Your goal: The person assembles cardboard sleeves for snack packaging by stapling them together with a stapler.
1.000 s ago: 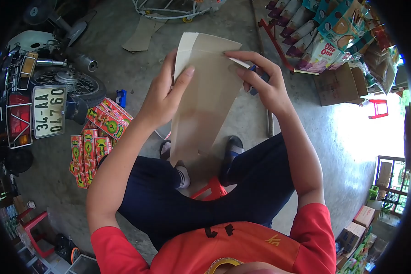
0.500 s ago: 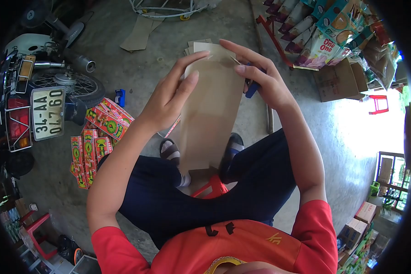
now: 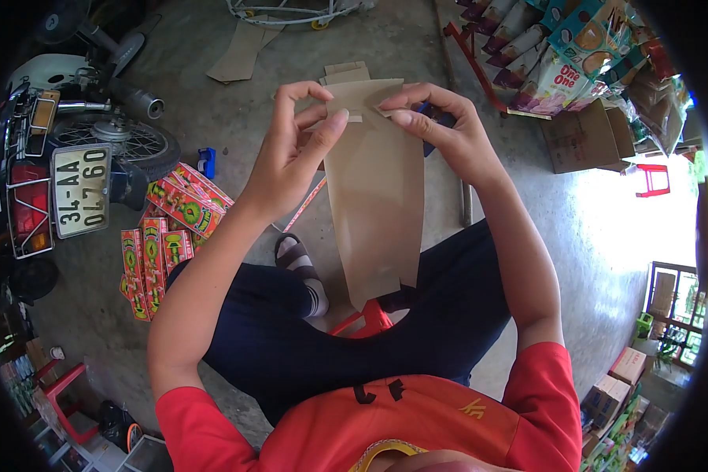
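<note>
A long brown cardboard piece (image 3: 376, 197) is held up in front of me, its lower end above my lap. My left hand (image 3: 303, 145) is closed at its upper left edge, the thumb resting on the face and the fingers bent. By that thumb tip shows a small pale strip (image 3: 355, 119). At the upper right, my right hand (image 3: 448, 130) pinches a small flap or edge of the cardboard between thumb and forefinger. A dark blue object (image 3: 427, 147), mostly hidden, sits behind the right fingers; its kind cannot be made out.
Red printed boxes (image 3: 185, 208) lie in a pile on the floor at the left, near a blue tape dispenser (image 3: 206, 163) and a parked motorbike (image 3: 82, 185). Flat cardboard pieces (image 3: 344, 72) lie ahead. An open carton (image 3: 586, 141) and packaged goods stand at the right.
The cardboard has shifted slightly right and its upper end has turned. My left fingers have curled in, and my right fingertips have come together at the edge, with the blue object now more hidden.
</note>
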Motion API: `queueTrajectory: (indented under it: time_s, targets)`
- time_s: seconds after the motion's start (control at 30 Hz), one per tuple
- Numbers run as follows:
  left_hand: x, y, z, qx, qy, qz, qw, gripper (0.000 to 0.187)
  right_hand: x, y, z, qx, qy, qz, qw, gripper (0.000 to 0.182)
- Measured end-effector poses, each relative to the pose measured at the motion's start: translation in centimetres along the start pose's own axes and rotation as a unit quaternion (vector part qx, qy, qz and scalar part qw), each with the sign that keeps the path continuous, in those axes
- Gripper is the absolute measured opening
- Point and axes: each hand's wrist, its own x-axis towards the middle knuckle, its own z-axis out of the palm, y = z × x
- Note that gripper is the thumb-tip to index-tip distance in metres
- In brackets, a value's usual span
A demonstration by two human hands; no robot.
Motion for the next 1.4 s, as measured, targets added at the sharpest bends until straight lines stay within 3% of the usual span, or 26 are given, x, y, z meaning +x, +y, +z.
queueTrajectory:
  time_s: [0.07, 0.27, 0.37, 0.57, 0.67, 0.77, 0.87, 1.07, 1.17, 1.27, 1.4]
  targets:
    - [-0.1, -0.1, 0.2, -0.006, 0.013, 0.000, 1.000, 0.051, 0.0, 0.1, 0.1, 0.007, 0.001, 0.009, 1.000, 0.041]
    - [0.0, 1.1, 0.5, 0.025, 0.009, -0.010, 1.000, 0.050, -0.1, 0.5, 0.5, 0.057, 0.031, 0.004, 0.998, 0.067]
    - [0.1, 0.8, 0.5, 0.030, 0.008, -0.031, 0.999, 0.042, -0.2, -0.4, 0.4, 0.028, 0.007, 0.005, 1.000, 0.064]
    - [0.2, -0.1, 0.2, 0.060, 0.008, 0.009, 0.998, 0.036, 0.0, -0.1, 0.1, -0.021, -0.036, -0.007, 0.999, 0.051]
    - [0.2, -0.5, 0.0, 0.069, 0.012, 0.012, 0.997, 0.033, 0.0, -0.3, 0.4, -0.005, -0.025, 0.014, 1.000, 0.034]
    - [0.2, -0.9, -0.4, 0.115, 0.017, 0.016, 0.993, 0.031, 0.5, 1.2, 0.5, -0.210, 0.035, -0.198, 0.957, 0.020]
    - [0.0, -0.3, 0.1, 0.135, 0.024, -0.017, 0.990, 0.029, -0.2, 0.4, 1.4, -0.298, 0.085, -0.158, 0.937, 0.013]
    - [0.4, -1.0, 0.5, 0.174, 0.047, 0.017, 0.984, 0.031, -0.6, 1.1, 3.2, -0.260, 0.113, -0.152, 0.947, 0.024]
    - [0.1, -0.5, 1.2, 0.162, 0.062, 0.009, 0.985, 0.035, -0.8, 0.4, 3.5, -0.200, 0.088, -0.077, 0.973, 0.029]
    - [0.3, -1.1, 1.0, 0.186, 0.057, 0.064, 0.979, 0.046, -1.0, -0.3, 3.6, -0.186, 0.096, -0.076, 0.975, 0.029]
    - [0.0, -0.3, 0.8, 0.145, -0.001, 0.044, 0.989, 0.072, -1.0, -0.9, 3.1, -0.090, 0.063, -0.018, 0.994, 0.029]
